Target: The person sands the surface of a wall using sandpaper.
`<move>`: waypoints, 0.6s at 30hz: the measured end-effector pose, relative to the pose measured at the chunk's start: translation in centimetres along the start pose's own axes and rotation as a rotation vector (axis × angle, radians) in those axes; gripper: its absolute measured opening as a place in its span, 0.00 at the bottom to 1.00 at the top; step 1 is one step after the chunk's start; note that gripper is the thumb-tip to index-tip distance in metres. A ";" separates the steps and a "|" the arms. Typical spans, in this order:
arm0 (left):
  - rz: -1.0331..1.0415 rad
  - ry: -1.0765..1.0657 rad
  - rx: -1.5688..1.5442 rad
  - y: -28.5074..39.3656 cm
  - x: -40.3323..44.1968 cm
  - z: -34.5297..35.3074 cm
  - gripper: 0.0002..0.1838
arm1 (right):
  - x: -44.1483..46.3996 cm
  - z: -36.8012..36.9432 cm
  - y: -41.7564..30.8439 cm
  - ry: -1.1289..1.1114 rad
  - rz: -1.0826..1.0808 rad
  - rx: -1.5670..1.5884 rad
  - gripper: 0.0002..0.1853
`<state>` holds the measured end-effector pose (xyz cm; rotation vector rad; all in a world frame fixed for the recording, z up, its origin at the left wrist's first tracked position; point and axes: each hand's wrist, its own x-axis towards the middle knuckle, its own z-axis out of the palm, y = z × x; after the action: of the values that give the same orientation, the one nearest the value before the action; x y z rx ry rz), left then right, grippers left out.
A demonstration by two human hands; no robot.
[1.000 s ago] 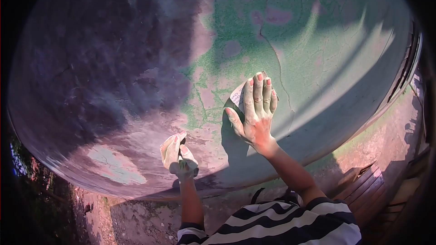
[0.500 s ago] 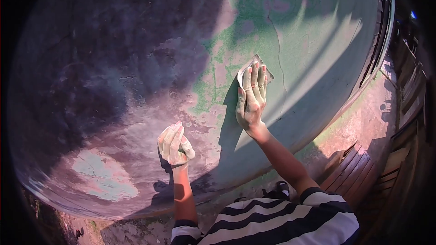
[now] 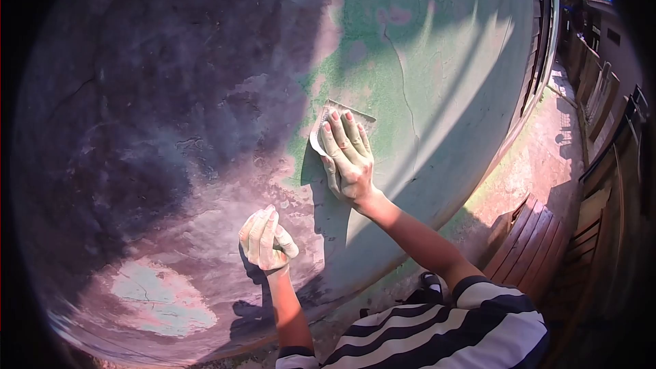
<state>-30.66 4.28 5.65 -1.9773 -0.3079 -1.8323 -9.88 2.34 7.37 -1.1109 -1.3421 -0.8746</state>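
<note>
A curved-looking wall (image 3: 225,48) fills most of the view, with peeling dark and pinkish areas and a patch of green paint (image 3: 369,48). Under the spread fingers of my right hand (image 3: 350,160), a folded sheet of sandpaper (image 3: 362,115) is pressed flat against the edge of the green paint. Pale dust coats both hands. Lower and to the left, my left hand (image 3: 266,240) is closed close to the wall, fingers curled together with the thumb beside them. Its palm is hidden, so anything inside cannot be seen.
A long crack (image 3: 403,82) runs down the green paint. A pale bare patch (image 3: 160,297) shows at the wall's lower left. Slatted window bars (image 3: 536,34) are at the upper right. A wooden bench (image 3: 525,242) stands on the ground at right, near stacked boards (image 3: 605,171).
My right hand has slid the sandpaper down and left across the wall. My left hand stays closed near the same spot. The view has turned slightly, showing more of the right side.
</note>
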 end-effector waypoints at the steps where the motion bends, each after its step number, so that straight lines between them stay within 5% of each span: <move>1: 0.005 -0.010 -0.009 -0.1 -0.1 -0.2 0.11 | 3.2 -0.5 0.4 0.057 0.044 0.018 0.25; 5: -0.031 0.025 -0.065 -0.2 -0.5 0.1 0.12 | 15.0 -2.6 2.1 0.305 0.177 0.131 0.21; 13: -0.080 0.048 -0.061 -0.2 -0.7 0.3 0.13 | 1.3 0.0 -2.7 0.060 0.141 0.026 0.25; 18: -0.081 0.057 -0.076 -0.5 -1.3 0.1 0.13 | 12.3 -2.0 0.6 0.249 0.160 0.122 0.23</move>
<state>-30.91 4.93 4.46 -1.9855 -0.3092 -1.9743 -7.77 2.09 19.64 -0.9658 -1.0711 -0.7748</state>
